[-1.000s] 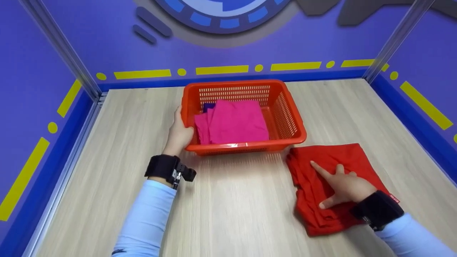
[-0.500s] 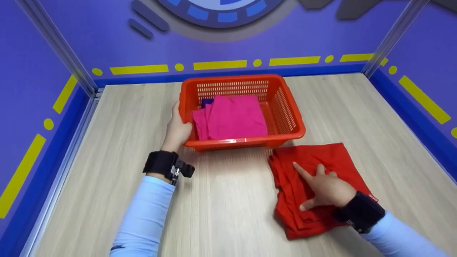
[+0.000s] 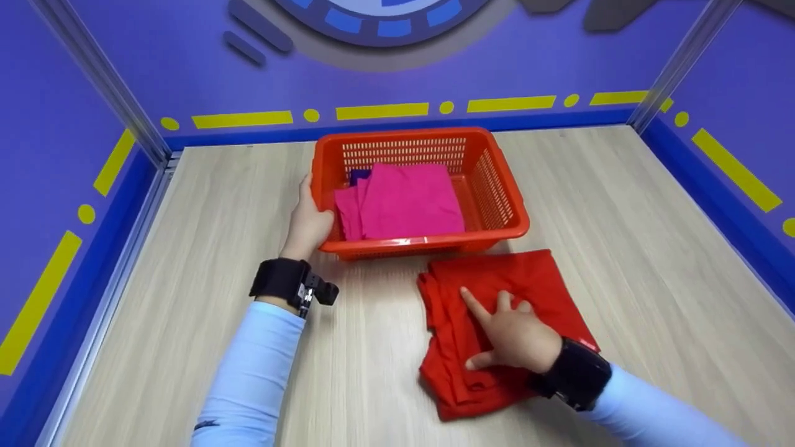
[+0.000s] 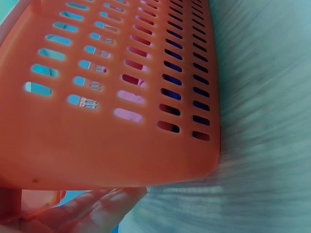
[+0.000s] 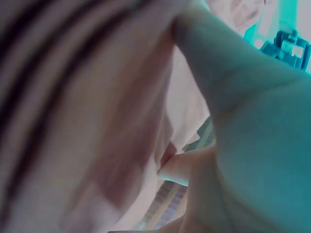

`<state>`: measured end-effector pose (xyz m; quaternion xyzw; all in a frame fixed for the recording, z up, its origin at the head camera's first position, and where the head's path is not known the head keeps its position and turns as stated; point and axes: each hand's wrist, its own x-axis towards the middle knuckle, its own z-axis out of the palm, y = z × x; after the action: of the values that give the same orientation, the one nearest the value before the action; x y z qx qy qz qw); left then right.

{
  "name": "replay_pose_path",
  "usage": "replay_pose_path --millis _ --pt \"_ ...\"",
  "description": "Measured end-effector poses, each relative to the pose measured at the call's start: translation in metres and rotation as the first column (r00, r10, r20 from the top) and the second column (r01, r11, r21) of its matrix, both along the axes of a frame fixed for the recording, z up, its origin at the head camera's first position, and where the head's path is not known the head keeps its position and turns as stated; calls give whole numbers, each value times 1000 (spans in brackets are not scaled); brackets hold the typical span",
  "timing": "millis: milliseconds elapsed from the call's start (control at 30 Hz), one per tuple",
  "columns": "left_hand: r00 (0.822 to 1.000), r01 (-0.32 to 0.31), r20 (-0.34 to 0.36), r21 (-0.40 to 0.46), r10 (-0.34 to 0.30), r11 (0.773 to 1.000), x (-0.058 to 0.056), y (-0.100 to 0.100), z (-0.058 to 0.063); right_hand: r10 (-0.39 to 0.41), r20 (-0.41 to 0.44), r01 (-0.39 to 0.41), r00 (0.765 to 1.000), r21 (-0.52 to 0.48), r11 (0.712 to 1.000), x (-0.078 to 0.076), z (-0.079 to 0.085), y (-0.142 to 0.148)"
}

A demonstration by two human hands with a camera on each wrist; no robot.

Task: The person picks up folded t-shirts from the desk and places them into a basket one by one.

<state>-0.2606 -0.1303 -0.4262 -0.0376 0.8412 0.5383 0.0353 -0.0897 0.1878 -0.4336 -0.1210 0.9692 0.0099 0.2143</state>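
Observation:
An orange plastic basket (image 3: 385, 247) with slotted walls stands near the back wall. My left hand (image 3: 308, 218) grips its left side, the thumb over the rim; the slotted side wall fills much of the left wrist view. Inside lies a folded pink cloth (image 3: 413, 202), with a bit of dark blue cloth (image 3: 359, 176) showing behind it. In front of the basket is a folded red garment (image 3: 528, 279) with a small label at its right edge. My right hand (image 3: 518, 335) rests on top of it with fingers spread, and their tips touch the fabric in the right wrist view.
The pale wood-grain table (image 3: 205, 248) is bounded by a blue back wall (image 3: 528, 68) and side panels (image 3: 751, 124) with yellow marks. Metal posts stand in the back corners. The red garment's back edge lies close to the basket's front right corner.
My right hand has slid the red garment leftward across the table, in front of the basket. The left hand keeps its hold on the basket, and the whole view has shifted slightly.

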Motion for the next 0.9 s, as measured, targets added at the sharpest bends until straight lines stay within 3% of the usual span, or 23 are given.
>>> replay_pose_path --millis 367,900 --pt "1000 -5 -2 -9 5 1000 -1 0 -1 -52 74 48 996 57 997 -10 -4 -43" --pt "1000 -4 -7 20 5 1000 0 -1 -2 0 12 -1 1000 78 997 -9 -6 -91"
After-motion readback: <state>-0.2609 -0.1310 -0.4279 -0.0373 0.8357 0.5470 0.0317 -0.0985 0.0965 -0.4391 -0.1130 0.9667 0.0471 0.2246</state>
